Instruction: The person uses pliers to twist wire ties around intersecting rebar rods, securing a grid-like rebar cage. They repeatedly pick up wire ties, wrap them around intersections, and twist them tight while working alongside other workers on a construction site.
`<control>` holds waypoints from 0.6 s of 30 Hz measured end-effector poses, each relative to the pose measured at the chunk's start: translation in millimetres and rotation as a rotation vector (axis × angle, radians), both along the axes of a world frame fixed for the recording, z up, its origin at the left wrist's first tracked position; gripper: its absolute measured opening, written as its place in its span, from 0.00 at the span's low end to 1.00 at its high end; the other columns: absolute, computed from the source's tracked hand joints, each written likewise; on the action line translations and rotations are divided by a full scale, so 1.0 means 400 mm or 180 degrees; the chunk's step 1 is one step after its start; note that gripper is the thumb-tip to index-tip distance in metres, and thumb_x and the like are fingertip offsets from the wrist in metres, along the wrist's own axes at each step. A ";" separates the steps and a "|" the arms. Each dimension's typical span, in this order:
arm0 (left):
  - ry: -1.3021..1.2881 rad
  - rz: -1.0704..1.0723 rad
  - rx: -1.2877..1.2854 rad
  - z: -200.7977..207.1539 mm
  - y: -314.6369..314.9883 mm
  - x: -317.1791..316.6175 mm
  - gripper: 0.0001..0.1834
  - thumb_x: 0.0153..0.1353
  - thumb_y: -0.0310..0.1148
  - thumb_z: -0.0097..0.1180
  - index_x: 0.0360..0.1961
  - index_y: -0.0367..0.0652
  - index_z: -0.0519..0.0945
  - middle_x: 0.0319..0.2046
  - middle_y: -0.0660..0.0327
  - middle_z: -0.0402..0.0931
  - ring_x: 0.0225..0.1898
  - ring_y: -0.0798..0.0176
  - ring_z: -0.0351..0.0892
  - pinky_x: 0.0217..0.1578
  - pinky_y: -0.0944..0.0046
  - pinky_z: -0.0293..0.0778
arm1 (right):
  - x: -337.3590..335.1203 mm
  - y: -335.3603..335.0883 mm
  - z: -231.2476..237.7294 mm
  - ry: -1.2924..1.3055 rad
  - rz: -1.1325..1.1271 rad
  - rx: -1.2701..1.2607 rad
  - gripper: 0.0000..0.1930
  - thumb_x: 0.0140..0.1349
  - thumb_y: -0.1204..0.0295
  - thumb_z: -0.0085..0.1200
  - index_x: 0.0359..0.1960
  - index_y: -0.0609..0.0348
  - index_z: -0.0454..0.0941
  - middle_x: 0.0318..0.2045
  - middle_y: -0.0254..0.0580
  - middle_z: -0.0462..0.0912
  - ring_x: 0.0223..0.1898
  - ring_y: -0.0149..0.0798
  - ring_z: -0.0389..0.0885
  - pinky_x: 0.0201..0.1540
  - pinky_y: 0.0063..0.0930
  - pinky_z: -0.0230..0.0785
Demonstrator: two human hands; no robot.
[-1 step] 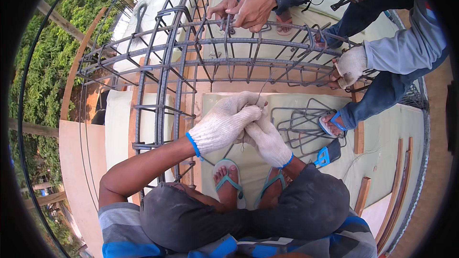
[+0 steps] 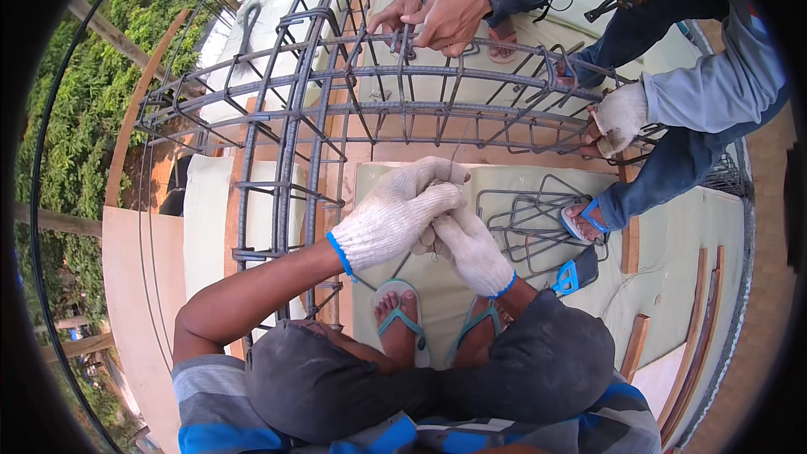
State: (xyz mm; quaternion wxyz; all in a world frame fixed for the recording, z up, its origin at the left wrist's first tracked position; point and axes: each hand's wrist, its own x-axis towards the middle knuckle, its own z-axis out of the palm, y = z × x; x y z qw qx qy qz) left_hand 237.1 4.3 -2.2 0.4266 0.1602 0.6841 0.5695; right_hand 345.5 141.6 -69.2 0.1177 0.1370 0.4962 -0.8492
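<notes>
Both my hands wear white knitted gloves with blue cuffs and meet in front of my knees. My left hand (image 2: 388, 212) is closed, thumb and forefinger together at a thin tie wire (image 2: 457, 150) that sticks up above them. My right hand (image 2: 475, 256) presses against the left, its fingers folded in and partly hidden; a bit of wire shows below them. Just beyond my hands runs a rebar cage (image 2: 378, 108), crossing another cage (image 2: 291, 126) on the left. Opposite, a co-worker's bare hands (image 2: 437, 21) work at a stirrup on the cage's top bar.
A second co-worker's gloved hand (image 2: 620, 118) rests on the cage's right end; the other holds pliers (image 2: 602, 8). Loose bent stirrups (image 2: 531, 223) and a blue-handled tool (image 2: 568, 276) lie right of my feet. Timber strips (image 2: 696, 328) lie further right. Greenery drops away at left.
Almost nothing differs. My hands keep the same grip, and the upper end of the tie wire has shifted slightly to the left.
</notes>
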 end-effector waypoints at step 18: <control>-0.0438 0.1048 0.1620 -0.033 0.024 -0.011 0.22 0.81 0.46 0.41 0.34 0.41 0.73 0.28 0.64 0.68 0.32 0.63 0.69 0.42 0.60 0.70 | 0.007 0.052 -0.094 0.1189 -0.1538 0.2255 0.10 0.71 0.75 0.49 0.48 0.66 0.78 0.32 0.41 0.79 0.32 0.28 0.73 0.38 0.27 0.69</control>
